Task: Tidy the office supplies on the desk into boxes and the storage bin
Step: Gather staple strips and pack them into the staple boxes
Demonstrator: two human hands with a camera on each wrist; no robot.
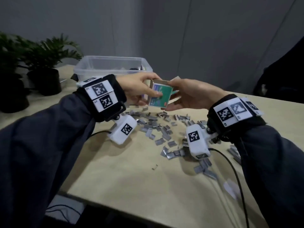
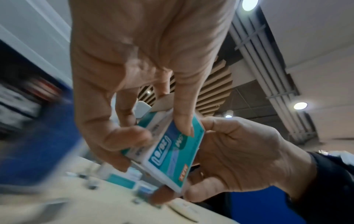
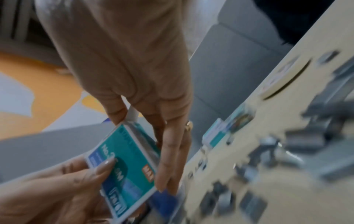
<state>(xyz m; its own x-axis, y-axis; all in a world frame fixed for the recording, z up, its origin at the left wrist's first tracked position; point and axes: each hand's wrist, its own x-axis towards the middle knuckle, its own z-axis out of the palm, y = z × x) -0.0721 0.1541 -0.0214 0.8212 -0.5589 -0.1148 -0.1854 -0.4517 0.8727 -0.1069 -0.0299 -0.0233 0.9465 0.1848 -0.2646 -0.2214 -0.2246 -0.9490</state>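
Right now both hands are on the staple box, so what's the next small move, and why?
Probably lower the staple box to the desk beside the loose staples to start refilling: the left hand and right hand hold it with a cardboard flap open.

From my head view, the storage bin shows only dark, unreadable shapes through its clear wall. My left hand covers one end of the staple box, and the label print there is too smeared for me to read. The right wrist view blurs the loose staples into grey streaks. In the left wrist view the small boxes on the desk are too soft to identify. The potted plants run off the head view's left edge.
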